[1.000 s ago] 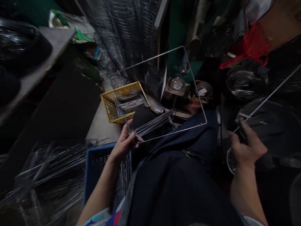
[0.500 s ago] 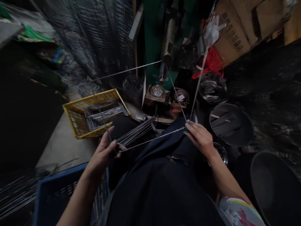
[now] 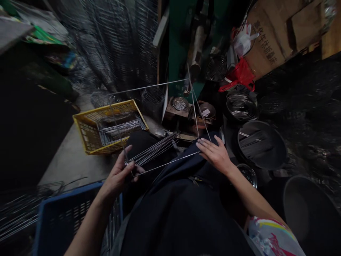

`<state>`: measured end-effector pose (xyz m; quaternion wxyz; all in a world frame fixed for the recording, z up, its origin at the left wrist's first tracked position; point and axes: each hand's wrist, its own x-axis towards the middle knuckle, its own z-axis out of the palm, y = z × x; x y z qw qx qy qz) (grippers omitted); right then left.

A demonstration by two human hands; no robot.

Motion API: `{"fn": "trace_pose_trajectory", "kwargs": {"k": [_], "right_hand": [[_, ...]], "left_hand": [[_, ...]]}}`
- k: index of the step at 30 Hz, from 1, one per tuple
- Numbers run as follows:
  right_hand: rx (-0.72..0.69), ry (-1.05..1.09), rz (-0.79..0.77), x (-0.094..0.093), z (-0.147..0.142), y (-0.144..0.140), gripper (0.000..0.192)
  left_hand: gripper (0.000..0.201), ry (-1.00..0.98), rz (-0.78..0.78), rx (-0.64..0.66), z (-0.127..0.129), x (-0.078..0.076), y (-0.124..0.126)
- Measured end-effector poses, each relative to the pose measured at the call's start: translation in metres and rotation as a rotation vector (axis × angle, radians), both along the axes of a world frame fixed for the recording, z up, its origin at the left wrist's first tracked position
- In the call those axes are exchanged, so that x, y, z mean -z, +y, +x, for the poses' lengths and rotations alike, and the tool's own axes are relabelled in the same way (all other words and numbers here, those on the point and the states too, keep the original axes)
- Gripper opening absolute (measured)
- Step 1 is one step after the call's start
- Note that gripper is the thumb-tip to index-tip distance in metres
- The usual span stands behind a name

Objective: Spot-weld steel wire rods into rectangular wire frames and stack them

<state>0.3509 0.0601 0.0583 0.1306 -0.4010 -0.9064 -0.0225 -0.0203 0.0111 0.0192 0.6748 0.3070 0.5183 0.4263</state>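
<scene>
A thin metal wire frame (image 3: 165, 164), bent into a large four-sided shape, spans the space above my lap. My left hand (image 3: 119, 169) grips its near left corner between thumb and fingers. At its near right corner, my right hand (image 3: 215, 153) has its fingers closed over the wire, thumb up; the fingers hide the corner itself. A straight length of wire (image 3: 194, 106) rises from the right hand, crossing near the frame's far corner. Beneath the frame, a bundle of straight metal rods (image 3: 154, 148) lies across my dark-clothed lap.
A yellow crate (image 3: 80, 137) holding bent wire pieces stands left, above a blue crate (image 3: 70, 195). Ahead, a green machine (image 3: 177, 42) has a thick metal shaft (image 3: 196, 53) and a dish of small metal parts (image 3: 179, 104). Dark round pans (image 3: 262, 144) stand right, below a cardboard box (image 3: 269, 39).
My right hand has moved left and slightly down, covering the twisted wire section seen before. The wire rising from it has swung from leaning right to leaning left. My left hand keeps its grip.
</scene>
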Motion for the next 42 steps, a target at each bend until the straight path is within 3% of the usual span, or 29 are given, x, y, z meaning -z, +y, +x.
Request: {"fn": "trace_pose_trajectory", "kwargs": {"k": [5,12,15,20,25,34,42], "right_hand": [[-0.032,0.019,-0.005,0.005,-0.014,0.001,0.041],[0.067,-0.006,0.037,0.005,0.004,-0.003,0.045],[0.047,-0.022,0.023,0.007,0.003,-0.012,0.046],[-0.053,-0.045,-0.068,0.030,-0.017,-0.021,0.044],[-0.075,0.057,-0.142,0.051,-0.040,-0.017,0.041],[-0.022,0.261,-0.273,0.041,-0.038,-0.014,0.041],[-0.195,0.238,-0.328,0.047,-0.088,-0.027,0.038]], "left_hand": [[0.089,-0.014,-0.010,-0.024,0.003,-0.005,-0.006],[0.091,-0.014,-0.081,-0.070,-0.014,0.001,-0.023],[0.091,-0.020,-0.098,-0.040,-0.014,0.000,-0.026],[0.088,-0.059,-0.061,0.085,0.002,0.002,-0.017],[0.090,-0.081,-0.034,0.098,0.014,0.008,-0.001],[0.084,-0.049,-0.009,0.105,-0.005,0.005,0.004],[0.080,-0.188,0.007,0.224,0.040,0.014,0.014]]}}
